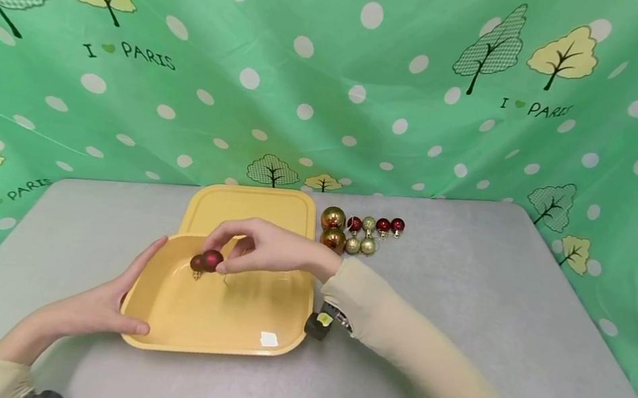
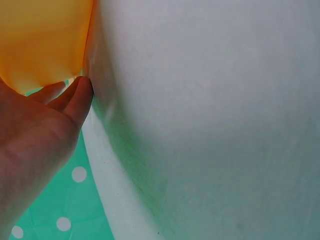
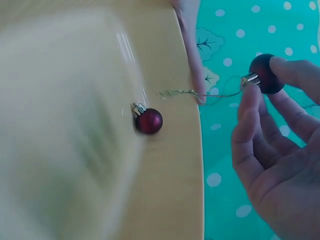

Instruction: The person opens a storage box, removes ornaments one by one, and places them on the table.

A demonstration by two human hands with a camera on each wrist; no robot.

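My right hand (image 1: 271, 247) is over the yellow plastic container (image 1: 212, 351) and pinches a dark red Christmas bauble (image 3: 266, 74) between thumb and fingertips. Its metal cap and a thin gold string (image 3: 180, 93) show in the right wrist view. Inside the container, near its left wall, lies another dark red bauble (image 3: 149, 121). At the container's left side my left hand (image 1: 95, 310) grips it, with the thumb at the near corner and the fingers along the outer wall. In the left wrist view the left fingers (image 2: 80, 102) touch the container's outside.
Behind the container lies a yellow lid (image 1: 257, 200), partly covered by it. To its right, two larger gold-orange baubles (image 1: 333, 219) and several small red and gold baubles (image 1: 369, 224) stand in rows on the grey table (image 1: 492, 318). A green patterned cloth (image 1: 310, 89) hangs behind.
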